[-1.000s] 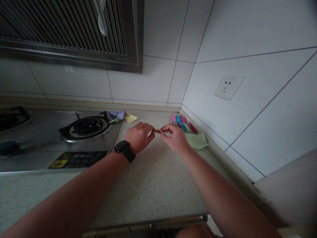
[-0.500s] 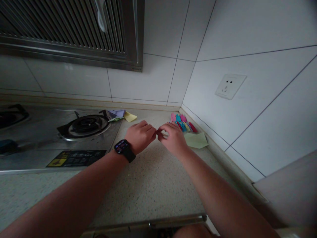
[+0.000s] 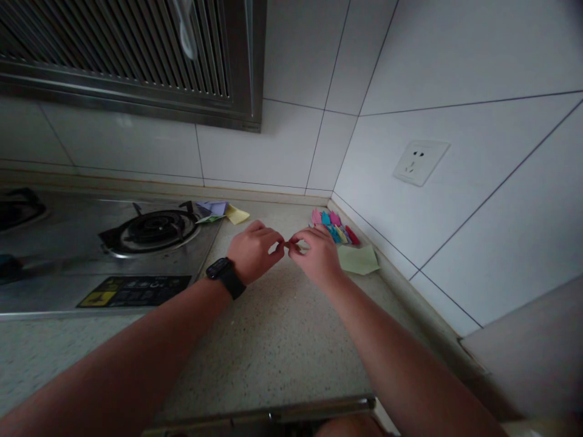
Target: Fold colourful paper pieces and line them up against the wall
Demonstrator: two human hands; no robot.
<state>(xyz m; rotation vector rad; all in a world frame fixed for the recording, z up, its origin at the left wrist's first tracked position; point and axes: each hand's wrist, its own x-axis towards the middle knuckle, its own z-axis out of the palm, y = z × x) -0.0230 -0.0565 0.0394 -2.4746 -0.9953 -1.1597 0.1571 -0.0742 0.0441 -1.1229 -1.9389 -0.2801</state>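
Note:
Over the countertop [image 3: 282, 340], my left hand [image 3: 254, 252] and my right hand [image 3: 319, 254] meet fingertip to fingertip. Each pinches thumb against forefinger on a tiny brownish thing between them, too small and dark to make out. A black watch [image 3: 226, 276] is on my left wrist. Just beyond my right hand lie several small folded paper pieces [image 3: 340, 234] in pink, blue, yellow and red, partly hidden by its knuckles. A pale green paper sheet [image 3: 359, 260] lies flat to the right of that hand.
Purple paper [image 3: 213, 209] and yellow paper [image 3: 237, 214] lie at the right edge of the gas stove [image 3: 68, 243], near its burner [image 3: 157, 229]. A range hood [image 3: 136, 103] hangs above. Tiled walls meet in the back corner, with a socket [image 3: 421, 162] on the right.
My left hand has turned slightly, opening a gap between its thumb and forefinger, and the small thing between the fingertips shows more. The right hand stays nearly still. The view shifts slightly.

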